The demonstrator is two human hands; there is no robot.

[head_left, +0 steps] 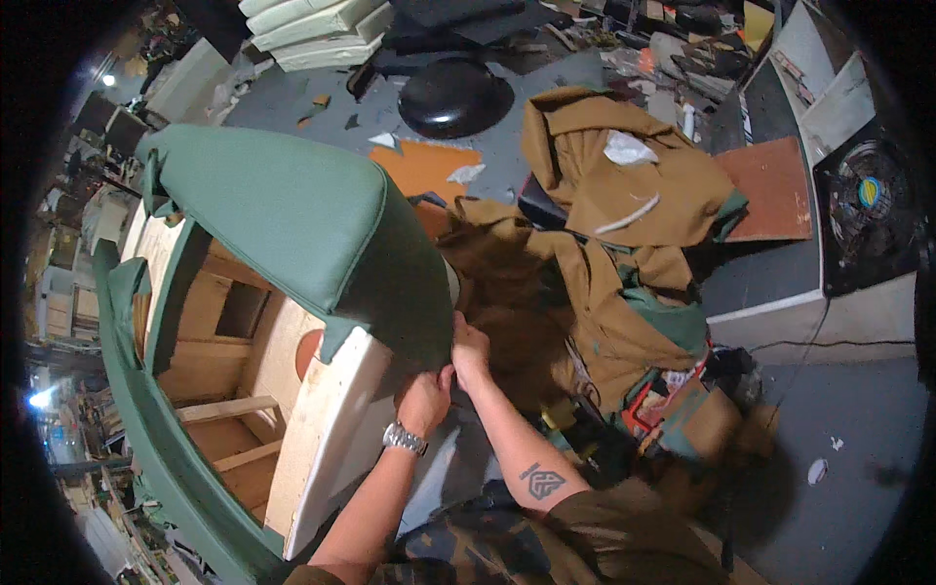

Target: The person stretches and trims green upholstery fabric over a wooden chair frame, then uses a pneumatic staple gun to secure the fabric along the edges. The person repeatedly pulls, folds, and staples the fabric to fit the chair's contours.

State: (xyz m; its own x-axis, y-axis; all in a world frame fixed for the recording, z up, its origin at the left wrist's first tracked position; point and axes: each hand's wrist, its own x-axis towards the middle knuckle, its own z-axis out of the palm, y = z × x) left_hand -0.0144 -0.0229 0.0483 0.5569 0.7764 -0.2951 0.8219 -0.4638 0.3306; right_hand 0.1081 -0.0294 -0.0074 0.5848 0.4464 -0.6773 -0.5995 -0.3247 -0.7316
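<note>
The head view looked down on a wooden sofa frame [219, 341] lying on the floor, partly wrapped in green upholstery cover [292, 219]. The cover was stretched smoothly over the padded arm at upper left and ran down to a lower edge near the middle of the picture, where both hands met. The left hand [422, 400], with a metal wristwatch [404, 439] on its wrist, was clenched on the cover's lower edge, just over the white padded panel [336, 429] of the frame. The right hand [469, 351] sat touching it, slightly higher, fingers pinching the same green edge. A dark tattoo showed on the right forearm.

To the right of the hands lay a heap of brown fabric [595, 234] with green pieces mixed in, spread across the grey floor [858, 439]. Farther up sat a round black pan-like object [454, 96], stacked pale cushions [317, 29] and an orange board [424, 166]. A fan [868, 195] stood at the far right.
</note>
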